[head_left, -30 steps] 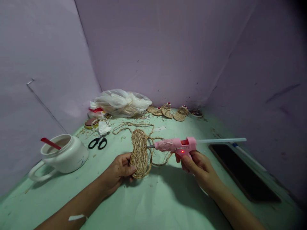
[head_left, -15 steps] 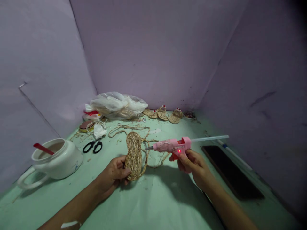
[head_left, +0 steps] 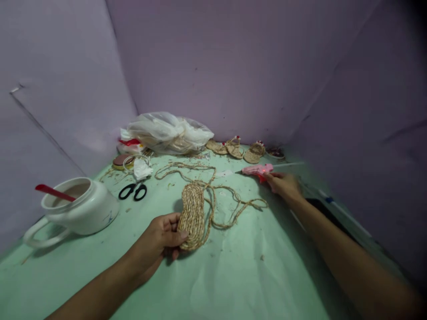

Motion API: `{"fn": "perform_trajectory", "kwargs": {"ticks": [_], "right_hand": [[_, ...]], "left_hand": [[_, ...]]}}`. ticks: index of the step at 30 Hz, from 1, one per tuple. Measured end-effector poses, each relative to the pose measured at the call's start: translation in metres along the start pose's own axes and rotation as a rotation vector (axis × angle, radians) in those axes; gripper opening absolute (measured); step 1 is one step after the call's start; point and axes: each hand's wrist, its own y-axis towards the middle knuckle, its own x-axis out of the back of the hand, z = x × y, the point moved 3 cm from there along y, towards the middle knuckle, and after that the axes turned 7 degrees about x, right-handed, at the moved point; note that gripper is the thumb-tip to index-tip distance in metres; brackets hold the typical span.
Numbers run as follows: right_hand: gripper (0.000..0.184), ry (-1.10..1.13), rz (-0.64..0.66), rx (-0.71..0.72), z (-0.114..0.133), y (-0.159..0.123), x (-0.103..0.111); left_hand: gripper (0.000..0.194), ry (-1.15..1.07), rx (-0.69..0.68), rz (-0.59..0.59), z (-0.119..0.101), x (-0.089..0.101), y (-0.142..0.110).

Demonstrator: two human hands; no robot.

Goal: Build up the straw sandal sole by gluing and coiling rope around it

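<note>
Between the thumb and fingers of my left hand is a woven straw sole, held near its lower left edge with its long side upright. From it a braided straw cord trails in loops over the table to the right and behind. My right hand reaches far forward and grips a pink glue gun by its handle. The gun's nozzle points left, close to a small white paper patch on the table. A red light glows on its body, and a clear glue stick sticks out of the back.
On the left stand a white mug with a red stick in it and black-handled scissors. Farther back lie a plastic bag and several small straw sandals. A dark phone lies partly behind my right forearm.
My right hand has carried the glue gun forward and right, away from the sole. My left hand keeps hold of the sole. The view has shifted slightly.
</note>
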Motion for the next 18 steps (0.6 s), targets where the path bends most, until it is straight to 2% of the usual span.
{"fn": "perform_trajectory", "kwargs": {"ticks": [3, 4, 5, 6, 8, 9, 10, 12, 14, 16, 18], "right_hand": [[0.010, -0.079, -0.043, 0.075, 0.019, -0.027, 0.001], [0.011, -0.084, -0.049, 0.180, 0.030, -0.044, 0.001], [0.014, -0.035, 0.013, 0.266, 0.041, -0.065, -0.003], [0.017, 0.056, 0.148, 0.283, 0.048, -0.088, -0.009], [0.022, 0.203, 0.534, 0.218, 0.056, -0.135, -0.026], [0.023, 0.253, 0.624, 0.173, 0.057, -0.153, -0.032], [0.021, 0.283, 0.607, 0.157, 0.057, -0.164, -0.035], [0.021, 0.267, 0.430, 0.295, 0.056, -0.169, -0.035], [0.024, 0.185, 0.340, 0.574, 0.060, -0.160, -0.035], [0.028, 0.078, 0.401, 0.850, 0.066, -0.148, -0.039], [0.033, -0.010, 0.498, 1.016, 0.071, -0.137, -0.047]], "left_hand": [[0.030, -0.013, 0.057, -0.041, 0.000, -0.001, -0.004], [0.030, -0.024, 0.078, -0.050, 0.001, -0.002, -0.005], [0.030, -0.038, 0.093, -0.058, 0.001, -0.002, -0.006], [0.029, -0.055, 0.103, -0.061, 0.001, -0.003, -0.007], [0.030, -0.087, 0.104, -0.060, 0.002, -0.003, -0.007], [0.031, -0.096, 0.100, -0.061, 0.003, -0.003, -0.008], [0.032, -0.099, 0.094, -0.062, 0.003, -0.003, -0.007], [0.032, -0.094, 0.083, -0.060, 0.004, -0.004, -0.007], [0.030, -0.074, 0.077, -0.070, 0.003, -0.004, -0.007], [0.027, -0.045, 0.072, -0.099, 0.001, -0.001, -0.007], [0.024, -0.009, 0.070, -0.130, 0.000, 0.005, -0.009]]}}
